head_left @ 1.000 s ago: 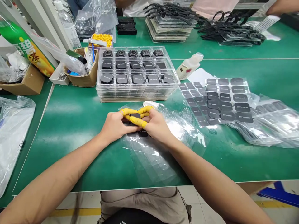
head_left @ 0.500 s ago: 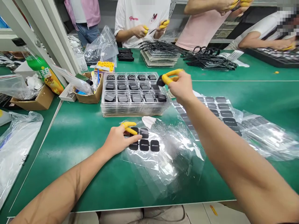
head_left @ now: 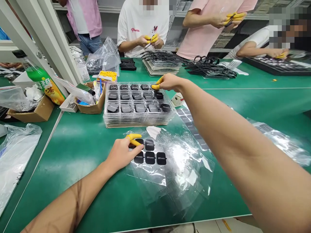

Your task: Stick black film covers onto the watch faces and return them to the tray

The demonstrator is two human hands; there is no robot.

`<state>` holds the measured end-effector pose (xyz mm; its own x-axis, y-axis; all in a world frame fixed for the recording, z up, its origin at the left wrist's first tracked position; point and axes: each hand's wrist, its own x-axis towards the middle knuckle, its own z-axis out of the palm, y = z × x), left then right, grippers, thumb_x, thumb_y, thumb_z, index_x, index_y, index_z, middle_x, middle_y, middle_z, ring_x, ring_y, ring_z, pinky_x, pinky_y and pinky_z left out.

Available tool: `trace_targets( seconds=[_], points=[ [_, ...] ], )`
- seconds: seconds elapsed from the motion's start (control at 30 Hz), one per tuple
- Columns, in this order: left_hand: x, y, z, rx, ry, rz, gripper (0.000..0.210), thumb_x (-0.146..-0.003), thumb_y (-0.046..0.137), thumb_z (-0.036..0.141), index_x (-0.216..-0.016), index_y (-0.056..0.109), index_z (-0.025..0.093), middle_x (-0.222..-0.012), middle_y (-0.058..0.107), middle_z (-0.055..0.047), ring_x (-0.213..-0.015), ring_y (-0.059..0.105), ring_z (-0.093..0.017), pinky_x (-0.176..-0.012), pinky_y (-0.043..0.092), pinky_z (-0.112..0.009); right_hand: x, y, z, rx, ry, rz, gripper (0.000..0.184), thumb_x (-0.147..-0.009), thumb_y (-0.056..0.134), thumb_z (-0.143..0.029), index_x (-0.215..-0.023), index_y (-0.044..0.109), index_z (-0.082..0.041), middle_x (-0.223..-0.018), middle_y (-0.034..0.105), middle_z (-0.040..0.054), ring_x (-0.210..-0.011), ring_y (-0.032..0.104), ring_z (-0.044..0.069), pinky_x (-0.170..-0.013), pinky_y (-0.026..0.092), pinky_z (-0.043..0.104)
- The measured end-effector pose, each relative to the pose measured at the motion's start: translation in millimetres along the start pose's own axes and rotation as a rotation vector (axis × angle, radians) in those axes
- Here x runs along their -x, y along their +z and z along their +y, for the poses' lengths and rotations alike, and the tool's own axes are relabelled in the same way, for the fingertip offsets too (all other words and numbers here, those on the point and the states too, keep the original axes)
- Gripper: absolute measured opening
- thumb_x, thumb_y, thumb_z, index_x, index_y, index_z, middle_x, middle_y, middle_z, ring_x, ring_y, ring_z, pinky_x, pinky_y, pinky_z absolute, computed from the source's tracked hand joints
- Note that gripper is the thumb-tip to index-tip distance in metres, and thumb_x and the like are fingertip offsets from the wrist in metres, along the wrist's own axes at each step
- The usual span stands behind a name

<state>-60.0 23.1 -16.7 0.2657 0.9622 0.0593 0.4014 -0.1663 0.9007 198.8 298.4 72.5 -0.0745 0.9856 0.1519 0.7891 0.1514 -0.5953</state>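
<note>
My left hand (head_left: pixel 123 150), yellow cots on two fingers, rests at the left edge of a clear sheet (head_left: pixel 148 174) of black square stickers. Its thumb and a cotted finger close on the sheet over the upper-left sticker. Printed lettering shows on another sticker (head_left: pixel 161 158). My right hand (head_left: pixel 168 81), also in yellow cots, reaches to the back right compartment of a clear plastic tray (head_left: pixel 136 121). Its fingertips pinch a dark watch case there, mostly hidden by them. Watch cases with dials (head_left: pixel 134 87) fill the back row; black squares (head_left: pixel 140 107) top those in the nearer rows.
Loose clear film (head_left: pixel 184 165) and more sticker sheets (head_left: pixel 194 129) lie to the right. Cardboard boxes (head_left: pixel 93 108) and a green bottle (head_left: pixel 43 77) stand left. Across the table, co-workers' hands (head_left: pixel 150 39) work behind stacked trays with black straps (head_left: pixel 161 61).
My right hand has moved left and back from above the tray's right side, where it held a black piece. A black square now sits in the middle row's right compartment. My left hand stays on the sheet.
</note>
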Motion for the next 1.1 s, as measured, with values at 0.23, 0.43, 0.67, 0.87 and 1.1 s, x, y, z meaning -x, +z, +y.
trace_targets(
  seconds=[0.23,0.43,0.67,0.87,1.1],
  points=[
    [-1,-1.3,1,-0.008,-0.043,-0.011,0.037,-0.088,0.075,0.045,-0.12,0.075,0.024,-0.097,0.084,-0.002,-0.09,0.081,-0.024,-0.086,0.066,-0.039,105,6,-40,-0.653,-0.058,0.081,0.043,-0.063,0.099,-0.047,-0.074,0.069,-0.019,-0.078,0.071,0.0059,-0.074,0.069,0.019,-0.07,0.062,0.038],
    [-2,0.2,-2,0.054,-0.06,0.0,0.077,-0.067,0.094,0.047,-0.135,0.067,0.023,-0.099,0.084,-0.005,-0.097,0.081,-0.028,-0.096,0.066,-0.045,250,62,-58,-0.871,0.176,-0.133,0.055,-0.056,0.101,-0.05,-0.097,0.074,-0.025,-0.075,0.074,0.0001,-0.066,0.068,0.019,-0.063,0.059,0.035],
    [-1,0.6,-1,0.093,-0.025,0.002,0.077,-0.063,0.097,0.047,-0.131,0.071,0.02,-0.117,0.082,-0.008,-0.108,0.079,-0.029,-0.103,0.064,-0.043,275,90,-51,-0.698,-0.048,-0.072,0.03,-0.086,0.08,-0.057,-0.085,0.081,-0.027,-0.101,0.076,0.0076,-0.1,0.07,0.026,-0.088,0.06,0.044],
    [-2,1.1,-2,0.204,-0.036,0.025,0.061,-0.066,0.097,0.041,-0.12,0.077,0.02,-0.115,0.082,-0.006,-0.105,0.08,-0.026,-0.102,0.065,-0.039,275,89,-51,-0.655,-0.059,0.014,0.034,-0.086,0.079,-0.058,-0.085,0.078,-0.025,-0.1,0.067,0.0087,-0.086,0.067,0.022,-0.077,0.061,0.04],
    [-3,0.0,-3,0.215,-0.049,0.027,0.059,-0.067,0.097,0.038,-0.12,0.078,0.023,-0.112,0.082,-0.004,-0.101,0.08,-0.024,-0.103,0.065,-0.04,239,16,6,-0.358,0.084,-0.106,0.025,-0.079,0.085,-0.045,-0.089,0.078,-0.024,-0.085,0.074,0.0039,-0.075,0.064,0.021,-0.07,0.051,0.037]
  ],
)
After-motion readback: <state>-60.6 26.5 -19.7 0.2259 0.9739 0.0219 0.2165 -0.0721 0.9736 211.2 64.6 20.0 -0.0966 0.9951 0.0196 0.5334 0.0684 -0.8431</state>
